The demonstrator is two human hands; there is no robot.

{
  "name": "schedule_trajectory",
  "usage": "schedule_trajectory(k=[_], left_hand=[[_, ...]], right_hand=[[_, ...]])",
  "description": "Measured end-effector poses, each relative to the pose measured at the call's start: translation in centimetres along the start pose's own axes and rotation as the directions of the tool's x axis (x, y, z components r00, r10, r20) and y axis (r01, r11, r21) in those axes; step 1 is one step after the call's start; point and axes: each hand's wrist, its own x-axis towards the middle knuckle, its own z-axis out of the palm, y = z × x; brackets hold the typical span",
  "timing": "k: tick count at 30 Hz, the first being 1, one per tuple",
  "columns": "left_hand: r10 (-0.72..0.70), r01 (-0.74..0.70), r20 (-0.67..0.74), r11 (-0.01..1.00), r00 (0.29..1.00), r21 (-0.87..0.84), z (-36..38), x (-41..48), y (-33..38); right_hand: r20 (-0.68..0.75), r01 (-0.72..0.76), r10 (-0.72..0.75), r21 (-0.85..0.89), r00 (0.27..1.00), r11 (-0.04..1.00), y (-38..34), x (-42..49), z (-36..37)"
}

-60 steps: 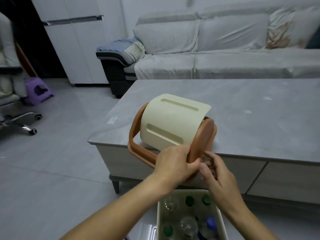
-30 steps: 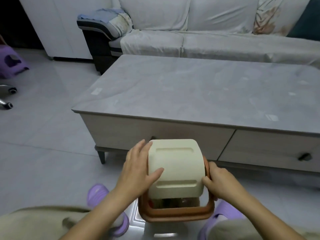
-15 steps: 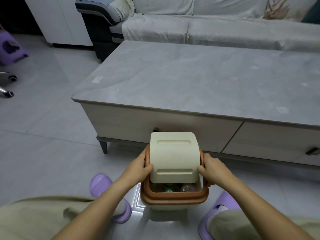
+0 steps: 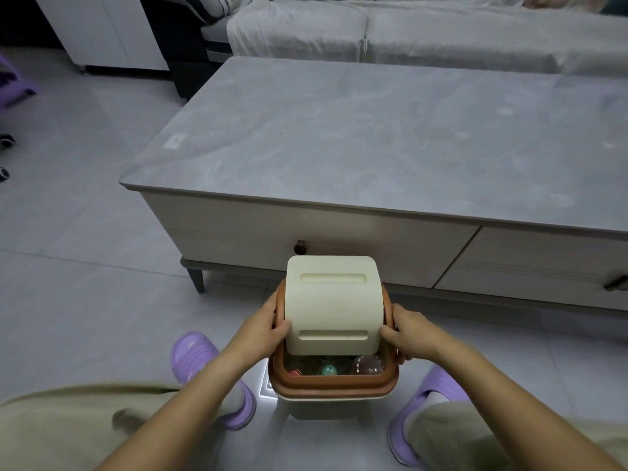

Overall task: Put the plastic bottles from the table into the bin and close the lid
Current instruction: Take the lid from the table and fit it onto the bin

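A small cream bin (image 4: 323, 407) stands on the floor between my feet, in front of the table. Its brown lid frame (image 4: 331, 384) sits on the bin's rim, and the cream curved flap (image 4: 331, 305) covers the far part of the opening. Through the near gap I see several plastic bottles (image 4: 368, 365) inside, with green and red caps. My left hand (image 4: 263, 326) grips the frame's left side, thumb on the flap's edge. My right hand (image 4: 413, 331) grips the right side the same way.
The grey stone-top coffee table (image 4: 373, 137) with drawers stands just beyond the bin. A covered sofa (image 4: 407, 35) lies behind it and a white cabinet (image 4: 102, 28) at far left. My purple slippers (image 4: 195, 355) flank the bin on the tiled floor.
The lid went from being held above the table edge down onto the bin on the floor. Both hands shifted to its two sides, and my head tilted further down.
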Motion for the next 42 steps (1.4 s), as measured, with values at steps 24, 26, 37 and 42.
schedule_trajectory(k=[24, 26, 37, 42], left_hand=[[-0.250, 0.196, -0.043, 0.842, 0.967, -0.503, 1.7, 1.9, 1.3], [-0.228, 0.165, -0.092, 0.882, 0.969, -0.442, 2.2, 2.9, 1.0], [-0.288, 0.188, -0.227, 0.906, 0.930, -0.380, 4.2, 3.4, -0.9], [-0.333, 0.239, -0.201, 0.892, 0.921, -0.383, 3.4, 3.7, 0.3]], right_hand=[[-0.276, -0.053, 0.175, 0.399, 0.945, 0.915, -1.4, 1.8, 1.6], [-0.319, -0.029, 0.193, 0.453, 0.928, 0.891, -1.9, 2.7, 2.2], [-0.494, 0.106, 0.277, 0.616, 0.824, 0.781, -1.2, 3.5, 5.4], [-0.459, 0.083, 0.303, 0.649, 0.835, 0.756, -1.6, 3.7, 4.9]])
